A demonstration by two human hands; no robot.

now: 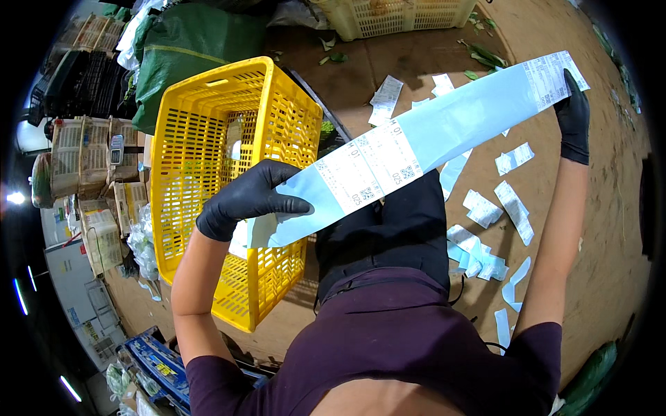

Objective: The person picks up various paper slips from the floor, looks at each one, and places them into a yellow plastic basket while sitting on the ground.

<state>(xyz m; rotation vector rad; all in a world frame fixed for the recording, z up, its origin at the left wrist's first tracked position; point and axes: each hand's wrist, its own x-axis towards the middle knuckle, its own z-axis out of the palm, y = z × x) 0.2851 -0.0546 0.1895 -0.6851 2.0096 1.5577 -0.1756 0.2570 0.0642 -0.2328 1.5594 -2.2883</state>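
Observation:
A long strip of light-blue label backing paper [463, 114] stretches between my two black-gloved hands. My left hand [255, 197] pinches its lower left end, thumb on top. The far right end is gripped by my right hand [572, 117], arm extended. Two white printed labels [367, 164] with codes and writing sit on the strip near my left hand, and more printed labels [551, 80] are at the right end. Beside and below my left hand stands a yellow slotted plastic crate [203, 88]; a pale label or paper shows inside it.
Cut label pieces [515, 210] lie scattered on the brown floor [598, 218] to the right. A cream crate [411, 21] stands ahead, with leaf scraps [484, 54] nearby. A green woven sack [208, 41] is behind the yellow crate. Stacked crates [83, 151] fill the left side.

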